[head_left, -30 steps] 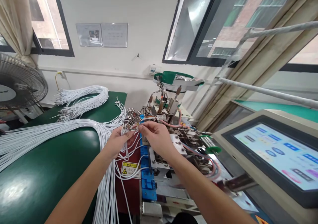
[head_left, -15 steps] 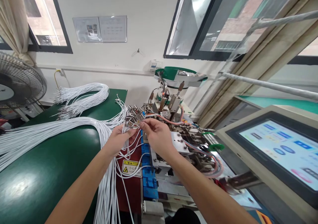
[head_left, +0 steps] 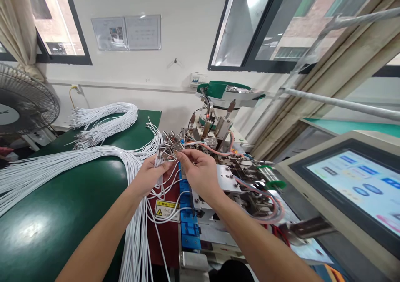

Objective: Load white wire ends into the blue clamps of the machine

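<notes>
My left hand [head_left: 149,176] is closed around a bunch of thin white cables [head_left: 62,163] whose ends carry small metal connectors [head_left: 168,145]. My right hand [head_left: 197,169] pinches one of those metal connectors at the cluster, fingertips touching the left hand's bundle. Both hands hover in front of a small assembly machine [head_left: 231,177] with a blue block [head_left: 188,227] and a yellow warning label [head_left: 167,210]. The long cables trail leftward over a green padded surface [head_left: 62,215].
A second coil of white cables [head_left: 103,119] lies further back on the green surface. A green bowl feeder [head_left: 228,92] tops the machine. A touchscreen panel [head_left: 353,186] stands at right, a fan [head_left: 21,102] at left. Windows and a wall lie behind.
The view has shifted slightly. My hands stay together at the connector cluster, the right fingers working on a connector; nothing was let go.
</notes>
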